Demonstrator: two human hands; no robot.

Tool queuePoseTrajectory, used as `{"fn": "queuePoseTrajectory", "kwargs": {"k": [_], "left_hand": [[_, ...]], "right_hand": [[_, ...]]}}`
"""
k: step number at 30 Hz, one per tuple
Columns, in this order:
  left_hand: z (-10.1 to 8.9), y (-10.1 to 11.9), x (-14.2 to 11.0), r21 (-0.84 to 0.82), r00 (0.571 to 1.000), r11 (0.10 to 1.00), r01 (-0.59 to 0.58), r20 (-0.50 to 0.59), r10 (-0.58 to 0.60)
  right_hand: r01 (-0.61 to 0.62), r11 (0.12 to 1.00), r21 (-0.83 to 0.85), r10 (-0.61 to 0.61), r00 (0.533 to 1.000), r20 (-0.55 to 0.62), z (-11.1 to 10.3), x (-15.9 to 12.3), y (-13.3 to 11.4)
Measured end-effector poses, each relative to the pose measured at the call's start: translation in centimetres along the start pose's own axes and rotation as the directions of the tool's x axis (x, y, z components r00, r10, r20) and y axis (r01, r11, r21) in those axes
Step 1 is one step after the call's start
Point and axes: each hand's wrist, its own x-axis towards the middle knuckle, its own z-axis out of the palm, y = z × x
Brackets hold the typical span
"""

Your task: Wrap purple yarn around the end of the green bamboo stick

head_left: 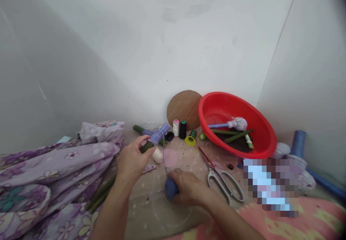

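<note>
Head view looks down on a left hand [132,158], its grip closed around two crossed green sticks [147,147] whose joint is wrapped in lilac thread [159,133]. A right hand [186,186] has its grip clamped on a blue thread ball [171,188], low over a beige sheet [146,214]. A thin thread [164,158] rises from the ball to the wrapped joint, so the ball lies nearer the camera than the sticks, and the right hand is the closer one to it.

Far right, a red plastic basin [266,133] holds a white-headed bundle on a blue handle [236,123] and loose green sticks [238,136]. Thread cones [180,129] stand left of the basin. Red-bladed scissors [223,184] lie right of the right hand, and a lilac floral quilt [54,168] is heaped on the left.
</note>
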Motion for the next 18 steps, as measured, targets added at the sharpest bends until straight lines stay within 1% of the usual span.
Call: {"fn": "queuePoseTrajectory", "kwargs": {"k": [1,2,3,4,5,8,10,13,14,15,16,18], "left_hand": [[-0.1,0.1,0.0,-0.028,1.000,1.000,-0.006,-0.021,0.005],[-0.1,0.2,-0.1,-0.058,0.999,0.998,-0.013,-0.044,0.010],[-0.2,0.3,-0.1,-0.090,0.998,0.996,-0.019,-0.068,0.013],[-0.2,0.4,-0.2,-0.123,0.996,0.992,-0.025,-0.091,0.014],[-0.2,0.6,-0.3,-0.156,0.993,0.987,-0.031,-0.114,0.013],[-0.4,1.2,-0.7,-0.255,0.988,0.966,-0.051,-0.152,0.012],[-0.7,1.8,-1.1,-0.329,0.989,0.942,-0.067,-0.148,0.019],[-1.6,3.0,-1.8,-0.433,0.994,0.899,-0.068,-0.103,0.026],[-2.0,3.4,-2.0,-0.455,0.997,0.888,-0.061,-0.060,0.038],[-2.4,3.8,-2.3,-0.466,0.998,0.883,-0.049,0.017,0.065],[-2.8,4.1,-2.5,-0.470,0.996,0.882,-0.041,0.055,0.076],[-3.4,4.6,-3.0,-0.486,0.991,0.873,-0.036,0.093,0.093]], "right_hand": [[-0.088,0.995,0.038,0.092,0.988,-0.123,0.2,0.3,0.5],[-0.187,0.980,0.070,0.198,0.947,-0.251,0.2,0.7,1.2],[-0.273,0.958,0.091,0.286,0.877,-0.387,0.1,1.0,1.9],[-0.306,0.946,0.111,0.320,0.811,-0.490,0.0,1.2,2.7],[-0.297,0.946,0.131,0.318,0.771,-0.551,-0.3,1.4,3.4],[-0.236,0.957,0.172,0.291,0.727,-0.622,-1.1,1.4,4.8],[-0.181,0.967,0.179,0.255,0.717,-0.649,-1.5,1.2,4.6],[-0.045,0.972,0.230,0.190,0.721,-0.666,-1.6,0.8,3.2],[0.019,0.963,0.270,0.174,0.722,-0.670,-1.6,0.7,2.6],[0.088,0.945,0.316,0.155,0.728,-0.668,-1.6,0.6,1.9],[0.157,0.920,0.359,0.127,0.749,-0.651,-1.6,0.5,1.2],[0.282,0.844,0.456,0.046,0.809,-0.585,-1.8,0.2,-0.1]]}}
